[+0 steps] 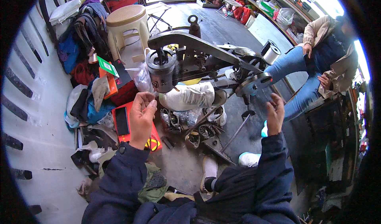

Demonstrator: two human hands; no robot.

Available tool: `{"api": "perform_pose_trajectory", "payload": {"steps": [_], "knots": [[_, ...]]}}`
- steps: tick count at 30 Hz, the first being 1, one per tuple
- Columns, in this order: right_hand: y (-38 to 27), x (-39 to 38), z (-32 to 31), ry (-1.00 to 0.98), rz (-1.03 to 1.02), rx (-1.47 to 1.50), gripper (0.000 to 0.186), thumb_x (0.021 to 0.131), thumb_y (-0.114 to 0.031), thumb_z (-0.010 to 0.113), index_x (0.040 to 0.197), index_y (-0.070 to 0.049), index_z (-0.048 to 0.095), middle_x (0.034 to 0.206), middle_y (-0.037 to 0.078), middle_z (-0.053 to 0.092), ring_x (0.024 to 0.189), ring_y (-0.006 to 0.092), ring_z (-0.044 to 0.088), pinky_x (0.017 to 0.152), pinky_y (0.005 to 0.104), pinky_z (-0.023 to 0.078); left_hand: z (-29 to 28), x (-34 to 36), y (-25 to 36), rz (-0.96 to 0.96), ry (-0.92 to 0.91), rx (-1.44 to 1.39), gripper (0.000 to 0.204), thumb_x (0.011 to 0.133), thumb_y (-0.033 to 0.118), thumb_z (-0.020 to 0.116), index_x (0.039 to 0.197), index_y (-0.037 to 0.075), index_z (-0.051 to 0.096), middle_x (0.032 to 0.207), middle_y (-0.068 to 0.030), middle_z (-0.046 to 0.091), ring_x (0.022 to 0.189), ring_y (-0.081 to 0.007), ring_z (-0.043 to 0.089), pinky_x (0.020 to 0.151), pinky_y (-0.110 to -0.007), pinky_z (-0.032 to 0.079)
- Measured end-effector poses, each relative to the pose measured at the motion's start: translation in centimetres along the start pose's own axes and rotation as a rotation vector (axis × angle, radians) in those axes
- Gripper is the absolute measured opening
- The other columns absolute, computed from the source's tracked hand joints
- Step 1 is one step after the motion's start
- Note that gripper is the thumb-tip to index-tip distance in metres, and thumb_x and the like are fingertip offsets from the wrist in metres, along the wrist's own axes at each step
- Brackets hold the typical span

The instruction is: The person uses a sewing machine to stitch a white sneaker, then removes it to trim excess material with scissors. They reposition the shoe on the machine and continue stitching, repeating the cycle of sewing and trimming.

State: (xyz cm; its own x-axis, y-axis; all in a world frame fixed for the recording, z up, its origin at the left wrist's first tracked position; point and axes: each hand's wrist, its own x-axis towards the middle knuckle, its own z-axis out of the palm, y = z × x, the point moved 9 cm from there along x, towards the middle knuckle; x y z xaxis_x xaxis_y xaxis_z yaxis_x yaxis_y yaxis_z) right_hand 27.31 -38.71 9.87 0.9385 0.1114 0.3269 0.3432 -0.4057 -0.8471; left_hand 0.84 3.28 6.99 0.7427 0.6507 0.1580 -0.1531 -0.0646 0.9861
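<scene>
A white sneaker [188, 97] sits on the arm of a shoe-stitching machine [198, 49], under its dark cylindrical head [160, 71], laces upward. Close to the left end of the sneaker, my left hand [142, 118] is raised with thumb and fingertips drawn together. Whatever it pinches, if anything, is too small to see. My right hand [274, 114] is held up apart from the machine, right of its round handwheel [254, 84]. Its fingers are bent toward the thumb, and anything between them cannot be made out.
A large white thread spool [271, 54] is mounted at the machine's right. Below the machine are trays of small parts [206, 132]. A phone [122, 120] lies on a red box [152, 134] at left, beside piled cloth and bags. A seated person in jeans [295, 65] is at right; a stool [127, 23] stands behind.
</scene>
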Motion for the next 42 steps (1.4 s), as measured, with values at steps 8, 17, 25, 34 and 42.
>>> {"api": "perform_pose_trajectory", "payload": {"steps": [8,17,25,34,42], "knots": [[7.7,-1.2,7.0,-0.324,0.039,-0.184,0.051,0.087,-0.014,0.072,0.132,0.003,0.056,0.117,0.018,0.068,0.105,0.0297,0.066,0.094,0.0368,0.05,1.0,1.8,-1.1,0.085,-0.06,-0.059,0.047,0.092,0.006,0.065,0.134,0.005,0.045,0.117,-0.0075,0.059,0.104,-0.0152,0.059,0.091,-0.03,0.05],[9.6,0.7,10.0,-0.404,-0.154,-0.238,0.046,0.095,-0.016,0.062,0.135,0.002,0.052,0.116,0.016,0.065,0.101,0.0256,0.061,0.087,0.0371,0.05,1.2,1.8,-2.6,0.031,-0.179,0.101,0.077,0.079,0.018,0.078,0.145,0.012,0.04,0.132,-0.0111,0.055,0.113,-0.0245,0.058,0.09,-0.038,0.052],[12.7,2.3,10.5,-0.403,-0.01,-0.557,0.047,0.1,-0.033,0.059,0.131,0.001,0.053,0.119,0.028,0.065,0.106,0.0443,0.064,0.086,0.0463,0.051,1.7,2.6,-3.2,0.145,-0.208,0.102,0.076,0.082,0.018,0.075,0.148,0.011,0.038,0.138,-0.0146,0.055,0.12,-0.025,0.058,0.095,-0.038,0.051],[14.9,2.7,10.8,-0.441,0.204,-0.337,0.035,0.103,-0.03,0.056,0.116,0.003,0.055,0.101,0.022,0.068,0.088,0.0364,0.067,0.077,0.0441,0.052,2.2,2.7,-5.3,0.004,-0.308,-0.064,0.059,0.094,0.005,0.063,0.149,0.01,0.043,0.128,-0.0074,0.063,0.112,-0.0164,0.059,0.092,-0.033,0.052],[12.9,2.0,11.2,-0.489,0.326,-0.089,0.036,0.105,-0.037,0.053,0.101,-0.002,0.056,0.069,0.007,0.058,0.054,0.0158,0.057,0.049,0.0326,0.044,3.0,2.6,-6.4,0.059,-0.337,-0.106,0.058,0.1,-0.002,0.056,0.153,0.012,0.039,0.134,-0.0054,0.06,0.122,-0.0146,0.053,0.106,-0.031,0.043]]}}
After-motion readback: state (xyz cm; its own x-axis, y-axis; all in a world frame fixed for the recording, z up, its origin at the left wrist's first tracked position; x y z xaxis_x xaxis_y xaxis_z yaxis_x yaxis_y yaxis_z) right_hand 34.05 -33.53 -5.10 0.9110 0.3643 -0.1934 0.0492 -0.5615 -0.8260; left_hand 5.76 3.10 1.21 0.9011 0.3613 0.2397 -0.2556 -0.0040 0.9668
